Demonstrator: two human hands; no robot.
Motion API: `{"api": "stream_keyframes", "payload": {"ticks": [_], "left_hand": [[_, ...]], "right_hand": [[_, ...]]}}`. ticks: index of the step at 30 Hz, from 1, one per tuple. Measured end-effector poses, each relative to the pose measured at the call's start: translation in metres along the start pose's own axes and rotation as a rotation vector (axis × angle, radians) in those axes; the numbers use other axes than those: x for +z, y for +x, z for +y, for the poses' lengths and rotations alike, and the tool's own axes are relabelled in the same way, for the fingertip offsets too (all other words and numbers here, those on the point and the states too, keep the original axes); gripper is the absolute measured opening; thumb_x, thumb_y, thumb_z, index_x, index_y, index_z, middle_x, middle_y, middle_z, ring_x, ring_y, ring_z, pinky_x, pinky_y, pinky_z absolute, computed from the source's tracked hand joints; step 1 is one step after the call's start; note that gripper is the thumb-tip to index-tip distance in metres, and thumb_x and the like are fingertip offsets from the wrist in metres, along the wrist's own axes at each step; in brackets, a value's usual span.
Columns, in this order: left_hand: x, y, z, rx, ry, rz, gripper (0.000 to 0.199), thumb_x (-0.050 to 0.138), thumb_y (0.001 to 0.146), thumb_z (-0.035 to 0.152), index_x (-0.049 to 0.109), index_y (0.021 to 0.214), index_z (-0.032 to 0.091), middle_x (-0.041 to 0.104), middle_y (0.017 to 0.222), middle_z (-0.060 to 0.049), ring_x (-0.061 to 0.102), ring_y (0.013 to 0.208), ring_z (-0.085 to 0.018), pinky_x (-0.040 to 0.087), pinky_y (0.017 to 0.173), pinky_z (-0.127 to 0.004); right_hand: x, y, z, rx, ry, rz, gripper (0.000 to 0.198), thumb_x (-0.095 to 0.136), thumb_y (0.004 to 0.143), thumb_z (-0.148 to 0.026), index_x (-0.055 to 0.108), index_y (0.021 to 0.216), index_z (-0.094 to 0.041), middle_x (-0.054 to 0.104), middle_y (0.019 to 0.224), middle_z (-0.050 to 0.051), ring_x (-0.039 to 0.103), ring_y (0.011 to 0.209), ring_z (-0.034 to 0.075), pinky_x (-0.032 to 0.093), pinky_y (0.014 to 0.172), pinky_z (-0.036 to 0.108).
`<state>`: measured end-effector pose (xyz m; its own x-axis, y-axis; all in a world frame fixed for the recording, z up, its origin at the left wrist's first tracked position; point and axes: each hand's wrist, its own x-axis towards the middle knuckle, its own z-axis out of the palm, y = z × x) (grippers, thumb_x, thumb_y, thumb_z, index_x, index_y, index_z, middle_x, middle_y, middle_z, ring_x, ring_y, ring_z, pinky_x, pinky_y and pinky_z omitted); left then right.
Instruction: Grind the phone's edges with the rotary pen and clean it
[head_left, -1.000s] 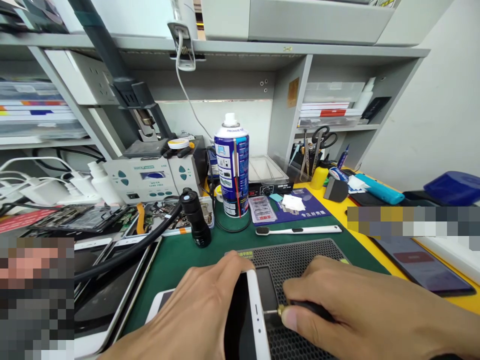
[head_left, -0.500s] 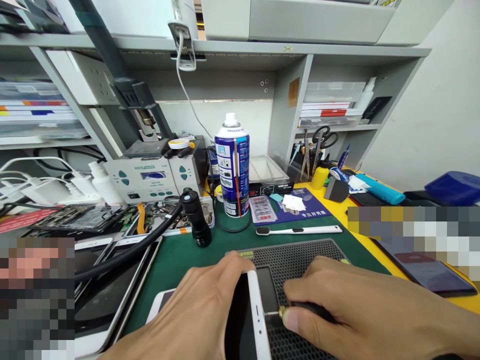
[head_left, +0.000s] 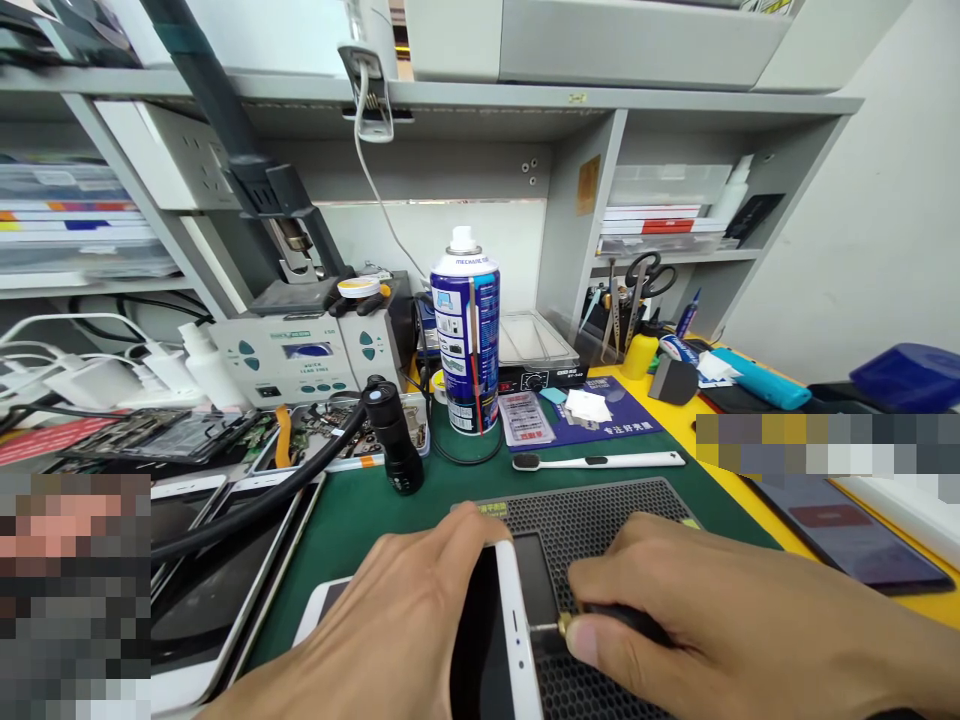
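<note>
My left hand (head_left: 405, 610) is closed around a white smartphone (head_left: 514, 635), which stands tilted on its long edge with its dark front toward the left. A pinch of my right hand (head_left: 697, 610) holds a thin-tipped tool (head_left: 619, 618) with a black handle and a brass collar. Its metal tip touches the phone's right side near the upper end; whether it goes into a seam cannot be made out. Beneath both lies a black honeycomb-textured work pad (head_left: 600, 510). Part of another white phone (head_left: 315, 605) shows left of my left hand.
Behind the pad lies a white toothbrush (head_left: 600, 461). A blue spray can (head_left: 465, 340) and a black flashlight (head_left: 394, 435) stand farther back. Phones (head_left: 247, 570) and a black hose (head_left: 285, 500) occupy the left; a dark phone (head_left: 847, 530) lies right. Pixelated patches hide both sides.
My hands, the phone and the tool hold their positions. At the right edge the pixelated patch covers less, and a white object shows beside the dark phone.
</note>
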<state>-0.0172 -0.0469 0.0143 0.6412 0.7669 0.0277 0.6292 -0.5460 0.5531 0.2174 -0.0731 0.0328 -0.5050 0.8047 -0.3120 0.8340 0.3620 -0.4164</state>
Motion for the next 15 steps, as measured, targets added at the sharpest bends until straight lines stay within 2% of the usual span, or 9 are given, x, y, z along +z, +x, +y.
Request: {"api": "stream_keyframes", "payload": {"ticks": [5,10,15], "left_hand": [[0.0002,0.0006,-0.0039,0.033,0.007,0.003,0.055,0.083,0.068,0.038,0.059,0.118,0.034,0.070,0.098,0.009,0.072,0.086,-0.018,0.054,0.080,-0.028],[-0.0017,0.0002,-0.0076,0.086,0.032,-0.019,0.052,0.080,0.069,0.038,0.059,0.116,0.034,0.071,0.099,0.008,0.072,0.086,-0.019,0.056,0.082,-0.030],[0.0036,-0.0030,0.0014,0.035,0.097,0.090,0.063,0.080,0.065,0.031,0.055,0.123,0.034,0.070,0.099,0.008,0.072,0.087,-0.020,0.056,0.081,-0.031]], "right_hand": [[-0.0007,-0.0028,-0.0013,-0.009,0.001,0.008,0.050,0.033,0.103,-0.052,0.068,0.085,-0.021,0.064,0.078,0.005,0.061,0.076,0.021,0.038,0.065,0.029],[-0.0013,-0.0017,0.0005,0.003,0.007,0.001,0.051,0.032,0.103,-0.054,0.067,0.085,-0.022,0.064,0.079,0.005,0.060,0.076,0.021,0.039,0.065,0.029],[-0.0002,0.0021,0.0018,0.019,0.113,0.073,0.054,0.032,0.103,-0.056,0.070,0.087,-0.021,0.066,0.081,0.005,0.061,0.079,0.022,0.043,0.070,0.030]]}}
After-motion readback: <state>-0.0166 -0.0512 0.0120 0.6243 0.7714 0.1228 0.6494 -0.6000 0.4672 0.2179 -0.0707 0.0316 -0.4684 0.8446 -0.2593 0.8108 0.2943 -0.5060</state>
